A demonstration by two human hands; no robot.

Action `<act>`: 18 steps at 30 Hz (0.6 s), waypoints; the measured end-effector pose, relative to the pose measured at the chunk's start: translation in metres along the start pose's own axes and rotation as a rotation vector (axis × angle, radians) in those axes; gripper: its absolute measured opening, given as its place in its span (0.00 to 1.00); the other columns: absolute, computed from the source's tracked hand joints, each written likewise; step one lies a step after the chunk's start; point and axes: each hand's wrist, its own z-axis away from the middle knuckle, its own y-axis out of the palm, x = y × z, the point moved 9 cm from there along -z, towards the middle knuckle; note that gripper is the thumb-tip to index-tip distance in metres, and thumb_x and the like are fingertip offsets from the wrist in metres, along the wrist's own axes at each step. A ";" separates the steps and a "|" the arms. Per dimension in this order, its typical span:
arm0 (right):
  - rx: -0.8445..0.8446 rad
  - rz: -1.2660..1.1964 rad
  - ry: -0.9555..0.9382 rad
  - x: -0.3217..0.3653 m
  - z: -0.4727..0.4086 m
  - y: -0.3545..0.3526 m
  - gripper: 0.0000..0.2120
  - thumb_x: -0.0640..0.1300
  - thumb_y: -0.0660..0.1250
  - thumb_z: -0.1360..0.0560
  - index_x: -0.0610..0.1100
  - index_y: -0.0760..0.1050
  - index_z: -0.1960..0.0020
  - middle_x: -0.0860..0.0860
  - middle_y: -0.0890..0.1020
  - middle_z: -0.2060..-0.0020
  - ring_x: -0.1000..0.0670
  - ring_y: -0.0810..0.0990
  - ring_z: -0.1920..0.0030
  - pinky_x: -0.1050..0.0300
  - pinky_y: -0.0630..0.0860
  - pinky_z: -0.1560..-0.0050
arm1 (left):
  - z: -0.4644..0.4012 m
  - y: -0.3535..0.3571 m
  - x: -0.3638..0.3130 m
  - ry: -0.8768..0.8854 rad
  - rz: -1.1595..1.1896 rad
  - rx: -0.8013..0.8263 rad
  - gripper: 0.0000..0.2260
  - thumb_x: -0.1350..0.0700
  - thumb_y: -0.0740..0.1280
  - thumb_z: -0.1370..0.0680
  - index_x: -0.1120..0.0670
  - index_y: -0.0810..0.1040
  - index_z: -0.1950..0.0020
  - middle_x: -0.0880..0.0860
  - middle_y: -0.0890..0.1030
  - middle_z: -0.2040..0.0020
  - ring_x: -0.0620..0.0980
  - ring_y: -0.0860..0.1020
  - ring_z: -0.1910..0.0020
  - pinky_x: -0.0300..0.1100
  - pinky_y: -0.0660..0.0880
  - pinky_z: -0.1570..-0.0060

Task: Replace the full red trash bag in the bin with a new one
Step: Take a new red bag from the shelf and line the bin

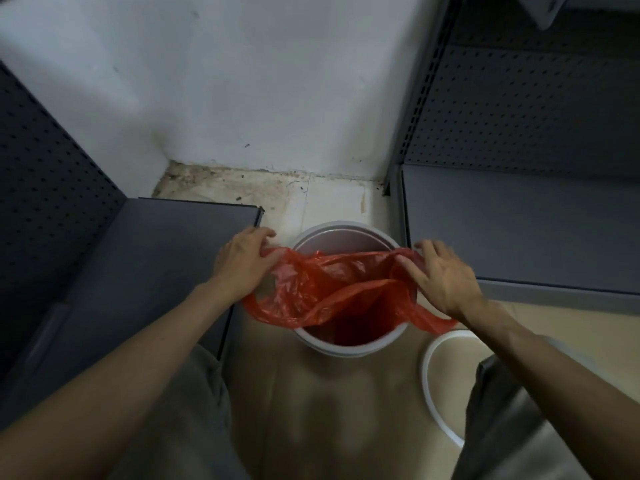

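A white round bin [346, 228] stands on the floor between two grey shelf units. A thin red trash bag [332, 289] hangs open inside it, its mouth stretched across the bin's opening. My left hand [242, 261] pinches the bag's left edge at the bin's left side. My right hand [443, 275] grips the bag's right edge over the right rim. The bag's handle loops droop outside the rim on both sides. The bag's bottom is dark and I cannot see what is in it.
A white ring [436, 386] lies on the floor to the bin's right. A grey shelf [166, 258] sits close on the left and another grey shelf [519, 230] on the right. The white wall [259, 98] and dirty floor corner lie behind the bin.
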 end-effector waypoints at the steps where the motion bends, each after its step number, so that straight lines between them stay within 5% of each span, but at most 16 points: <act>1: -0.043 0.031 -0.031 0.005 0.000 -0.006 0.30 0.68 0.49 0.24 0.45 0.69 0.38 0.44 0.76 0.44 0.44 0.74 0.46 0.46 0.73 0.47 | 0.003 -0.005 -0.007 0.065 -0.020 -0.025 0.21 0.43 0.68 0.23 0.50 0.74 0.34 0.51 0.76 0.40 0.52 0.75 0.41 0.48 0.72 0.46; 6: -0.299 0.083 -0.256 0.049 0.008 -0.042 0.18 0.56 0.65 0.25 0.41 0.76 0.47 0.44 0.75 0.52 0.42 0.73 0.51 0.46 0.71 0.51 | 0.019 -0.029 -0.045 0.351 -0.143 -0.157 0.20 0.48 0.69 0.24 0.54 0.73 0.34 0.53 0.74 0.40 0.52 0.73 0.41 0.50 0.72 0.39; 10: -0.144 -0.063 -0.313 0.071 0.014 -0.029 0.10 0.50 0.65 0.23 0.42 0.76 0.51 0.46 0.77 0.54 0.43 0.77 0.52 0.48 0.73 0.55 | 0.054 -0.020 -0.095 0.619 -0.150 -0.123 0.11 0.50 0.64 0.21 0.56 0.79 0.47 0.51 0.78 0.53 0.49 0.76 0.54 0.47 0.77 0.53; 14: 0.054 -0.114 -0.207 0.063 0.015 0.002 0.20 0.58 0.65 0.25 0.43 0.74 0.42 0.45 0.78 0.45 0.43 0.77 0.45 0.47 0.74 0.45 | 0.074 0.033 -0.113 0.603 -0.184 0.158 0.23 0.38 0.63 0.23 0.53 0.79 0.38 0.48 0.79 0.46 0.47 0.74 0.46 0.42 0.71 0.44; 18: 0.126 -0.085 -0.173 0.054 0.027 0.016 0.33 0.63 0.68 0.30 0.42 0.71 0.34 0.44 0.74 0.38 0.44 0.73 0.37 0.48 0.72 0.37 | 0.073 0.058 -0.102 0.538 -0.293 0.179 0.23 0.38 0.64 0.24 0.50 0.77 0.35 0.48 0.77 0.43 0.49 0.72 0.41 0.46 0.69 0.40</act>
